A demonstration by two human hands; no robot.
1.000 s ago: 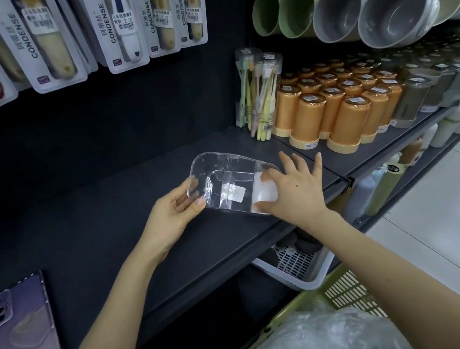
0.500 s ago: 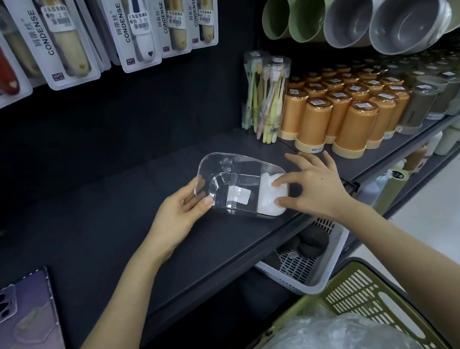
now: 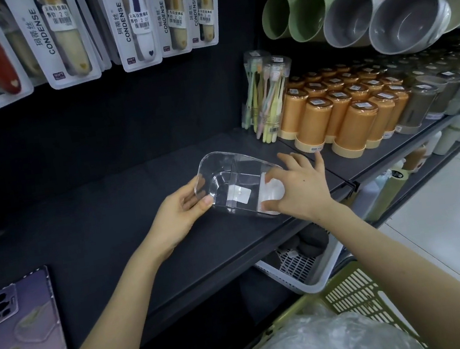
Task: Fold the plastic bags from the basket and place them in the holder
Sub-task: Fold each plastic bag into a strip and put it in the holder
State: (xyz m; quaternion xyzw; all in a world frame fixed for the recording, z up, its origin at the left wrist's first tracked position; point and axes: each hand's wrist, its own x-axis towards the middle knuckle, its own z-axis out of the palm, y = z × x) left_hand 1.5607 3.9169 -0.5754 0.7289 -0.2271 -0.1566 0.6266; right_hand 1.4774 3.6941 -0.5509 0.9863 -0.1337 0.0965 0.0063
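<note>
A clear plastic holder [image 3: 221, 163] lies tilted on the dark shelf [image 3: 98, 219], with a white label on its divider. My left hand [image 3: 175, 213] grips the holder's left end, thumb on the near wall. My right hand [image 3: 302, 185] is at the holder's right end, where thumb and index finger pinch a folded white plastic bag [image 3: 273, 190] inside the right compartment. At the bottom right stands a green basket [image 3: 350, 287] holding crumpled clear plastic bags [image 3: 324, 342].
Orange canisters [image 3: 343, 119] and a toothbrush pack [image 3: 266, 103] stand on the shelf just right of the holder. Mugs [image 3: 377, 11] hang above. A phone [image 3: 22, 330] lies at the shelf's near left. A white basket [image 3: 301, 267] sits under the shelf edge.
My right hand has gone from spread over the holder's right end to pinching the white bag inside it. My left hand keeps its grip on the holder.
</note>
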